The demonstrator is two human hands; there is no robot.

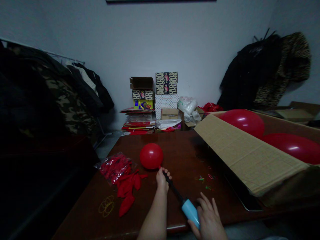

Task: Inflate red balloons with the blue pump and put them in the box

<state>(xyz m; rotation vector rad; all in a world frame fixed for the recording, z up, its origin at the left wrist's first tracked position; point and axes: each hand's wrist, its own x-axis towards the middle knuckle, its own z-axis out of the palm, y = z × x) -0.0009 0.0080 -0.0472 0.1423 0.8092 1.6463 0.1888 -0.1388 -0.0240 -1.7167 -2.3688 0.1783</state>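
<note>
Nearest the camera, at the near edge of the worktop (185, 150), the right hand (208, 221) is laid on the light-blue rear end of a hand pump (190, 209). Its grip is loose: the thumb is tucked under the barrel and the fingers are part spread rather than clenched. Further in, the left hand (163, 180) is closed in a tight fist round the front of the pump's black tube, where the neck of a small red balloon (151, 156) is fitted. That balloon lies on the worktop just beyond the fist, near the middle, round but only part filled.

Pumping is judged to be the step in hand. A further stroke would call for the neck to be pinched firmly on the nozzle while the rear end is driven in line with the tube.

Toward the left edge, flat red balloons (127, 191) are scattered beside a clear bag (115, 166) of more, with yellow rubber bands (107, 205) closer to the near edge. Small coloured bits (206, 180) are strewn right of the pump. Along the right side a large cardboard box (250, 156) is spread open, its flap crowding the pump's side; two big red balloons (243, 121) are seen inside. Stacked boxes (166, 86) are set against the far wall, and hung coats (62, 96) are seen to the left.
</note>
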